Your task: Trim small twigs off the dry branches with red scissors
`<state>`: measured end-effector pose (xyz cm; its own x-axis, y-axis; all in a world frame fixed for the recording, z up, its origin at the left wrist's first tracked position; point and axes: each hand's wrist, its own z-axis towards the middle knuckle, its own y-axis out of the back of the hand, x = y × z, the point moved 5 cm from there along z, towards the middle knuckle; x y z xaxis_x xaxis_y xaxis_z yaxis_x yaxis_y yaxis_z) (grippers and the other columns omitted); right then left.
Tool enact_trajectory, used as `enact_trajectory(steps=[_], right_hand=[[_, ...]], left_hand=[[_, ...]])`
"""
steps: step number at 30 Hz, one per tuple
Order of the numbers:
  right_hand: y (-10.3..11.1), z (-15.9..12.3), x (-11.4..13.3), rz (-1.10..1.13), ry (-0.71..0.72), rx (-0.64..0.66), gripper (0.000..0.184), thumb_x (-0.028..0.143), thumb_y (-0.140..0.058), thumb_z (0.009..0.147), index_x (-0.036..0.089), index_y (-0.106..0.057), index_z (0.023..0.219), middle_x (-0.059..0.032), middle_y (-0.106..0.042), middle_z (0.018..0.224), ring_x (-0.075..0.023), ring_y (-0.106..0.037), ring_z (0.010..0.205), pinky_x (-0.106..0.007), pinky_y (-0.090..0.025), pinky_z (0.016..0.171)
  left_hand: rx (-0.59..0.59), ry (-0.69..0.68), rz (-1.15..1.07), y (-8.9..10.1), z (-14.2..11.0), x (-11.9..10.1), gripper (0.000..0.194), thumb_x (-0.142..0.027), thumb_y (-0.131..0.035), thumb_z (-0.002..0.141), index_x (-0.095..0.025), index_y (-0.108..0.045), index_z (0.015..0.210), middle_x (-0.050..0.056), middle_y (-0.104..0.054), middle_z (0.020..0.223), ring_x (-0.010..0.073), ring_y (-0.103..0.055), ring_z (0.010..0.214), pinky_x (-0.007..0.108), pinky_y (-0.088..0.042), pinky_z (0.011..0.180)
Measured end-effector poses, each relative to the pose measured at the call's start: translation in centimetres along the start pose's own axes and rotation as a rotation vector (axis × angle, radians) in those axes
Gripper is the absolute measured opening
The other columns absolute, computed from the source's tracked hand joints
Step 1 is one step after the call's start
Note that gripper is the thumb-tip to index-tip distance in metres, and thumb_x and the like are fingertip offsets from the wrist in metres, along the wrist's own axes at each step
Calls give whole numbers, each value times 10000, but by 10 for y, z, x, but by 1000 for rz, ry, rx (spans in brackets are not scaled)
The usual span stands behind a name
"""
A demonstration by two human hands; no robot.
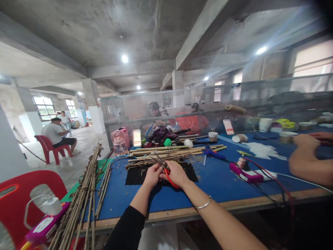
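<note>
In the head view my right hand [177, 173] is closed around a pair of red-handled scissors [170, 180], their blades pointing up and to the left. Beside it, my left hand [153, 175] is closed in a pinch near the blades; whatever lies between its fingers is too small to make out. Both hands are over a black cloth [134, 176] on the blue tabletop [117, 198]. Just beyond them lies a heap of dry brown twigs [142, 162], with longer pale sticks [153, 151] behind.
A long stick bundle [84, 189] hangs over the table's left edge. A blue glue gun [214, 153] and purple power strip [246, 173] lie to the right. Another person's arm [309, 163] rests further right. A perforated metal screen [218, 100] stands behind; a red chair [39, 180] is left.
</note>
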<state>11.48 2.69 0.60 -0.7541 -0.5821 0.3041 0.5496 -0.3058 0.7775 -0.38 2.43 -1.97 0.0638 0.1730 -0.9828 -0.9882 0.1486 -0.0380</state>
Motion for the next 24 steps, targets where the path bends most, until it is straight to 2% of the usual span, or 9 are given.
enact_trajectory(steps=[4, 10, 18, 24], right_hand=[[0, 0, 0, 20, -12, 21, 543, 514, -626, 659, 184, -505, 1073, -98, -583, 1004, -225, -523, 967, -334, -374, 829], [7, -2, 5, 71, -35, 69, 444, 547, -570, 697, 220, -528, 994, -50, -615, 939, -195, -559, 894, -269, -394, 722], [6, -3, 3, -33, -123, 141, 436, 582, -521, 721, 261, -542, 1014, -43, -653, 894, -209, -600, 838, -262, -374, 645], [5, -3, 4, -48, -60, 92, 479, 580, -536, 707, 231, -519, 1034, -60, -623, 960, -206, -568, 906, -278, -388, 702]], left_hand=[[6, 12, 20, 0, 0, 2, 401, -409, -577, 705, -140, -564, 1003, -35, -511, 588, 40, -366, 386, 171, -307, 365], [-17, -17, 73, 3, 2, 3, 383, -391, -566, 721, -145, -579, 1014, -23, -518, 603, 45, -381, 409, 164, -313, 368], [-75, -8, 110, 7, 2, 3, 433, -385, -565, 718, -157, -569, 1085, -10, -554, 627, 55, -386, 412, 169, -317, 363], [-112, -6, 129, 8, 0, -1, 383, -385, -571, 706, -138, -612, 996, -1, -573, 620, 54, -383, 402, 174, -305, 363]])
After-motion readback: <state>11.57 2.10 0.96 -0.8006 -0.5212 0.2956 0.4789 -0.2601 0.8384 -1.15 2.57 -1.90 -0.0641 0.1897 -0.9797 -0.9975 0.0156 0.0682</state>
